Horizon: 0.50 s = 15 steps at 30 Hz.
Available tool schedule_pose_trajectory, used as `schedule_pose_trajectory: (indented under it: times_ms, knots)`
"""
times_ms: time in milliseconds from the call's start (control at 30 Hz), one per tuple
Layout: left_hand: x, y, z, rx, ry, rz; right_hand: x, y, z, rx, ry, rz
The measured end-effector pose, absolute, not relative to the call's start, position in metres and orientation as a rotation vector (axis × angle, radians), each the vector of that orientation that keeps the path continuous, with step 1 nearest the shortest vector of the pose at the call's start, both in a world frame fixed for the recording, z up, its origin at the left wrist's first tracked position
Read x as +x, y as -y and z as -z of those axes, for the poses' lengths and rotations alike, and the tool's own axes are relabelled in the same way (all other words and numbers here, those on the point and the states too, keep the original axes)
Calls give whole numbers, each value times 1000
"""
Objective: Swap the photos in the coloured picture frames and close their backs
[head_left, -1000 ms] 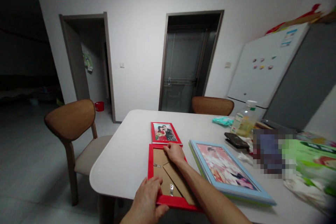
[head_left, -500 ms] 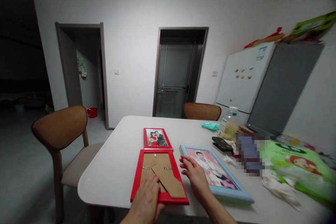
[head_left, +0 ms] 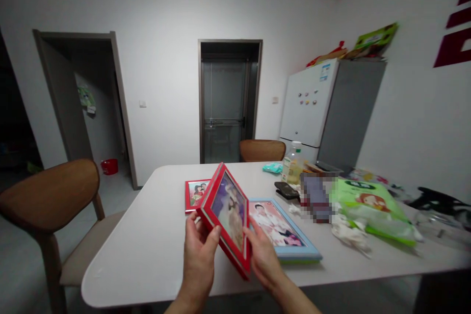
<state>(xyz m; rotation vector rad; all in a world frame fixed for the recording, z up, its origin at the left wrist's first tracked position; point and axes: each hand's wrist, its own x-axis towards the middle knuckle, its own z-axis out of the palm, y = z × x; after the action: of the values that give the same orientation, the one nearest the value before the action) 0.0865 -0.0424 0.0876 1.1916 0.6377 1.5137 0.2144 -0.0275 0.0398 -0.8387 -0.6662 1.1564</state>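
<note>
A red picture frame (head_left: 230, 211) is raised off the table and tilted, its photo side toward me. My left hand (head_left: 200, 245) grips its left edge, thumb on the front. On the opposite edge, my right hand (head_left: 259, 250) is closed around the frame's lower right side. Its cardboard back faces away and is hidden. Behind it lies a second red picture frame (head_left: 189, 196) with a couple's photo, partly covered by the raised one. To the right, a light blue picture frame (head_left: 309, 250) lies face up, its left part behind the raised frame and my right hand.
On the white table (head_left: 140, 255) stand a bottle of yellowish liquid (head_left: 293, 164) and a black wallet-like item (head_left: 287, 190). A green plastic package (head_left: 375, 206) and crumpled tissue (head_left: 349, 235) lie at the right. Wooden chairs stand left (head_left: 51, 196) and behind (head_left: 263, 151).
The near red frame has been lifted from the table and turned from its cardboard back to its photo side. My right hand has moved onto it. The view has swung right.
</note>
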Motion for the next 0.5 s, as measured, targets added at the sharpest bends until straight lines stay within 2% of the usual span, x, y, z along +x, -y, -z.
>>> schedule_pose_trajectory:
  times_ms: [100,233,333,500]
  knots:
    - [103,30,-89,1146,-536,-1358,285,16,-49,-1142,693,-1027]
    - [142,19,-58,1205,-547,-1196,362,3,-51,-1573,952,-807]
    - [166,16,-31,1375,-723,-1126,389,-2,-46,-1844,1176,-557]
    - [174,12,-15,1737,-1050,-1006,398,-7,-36,-1925,1224,-428]
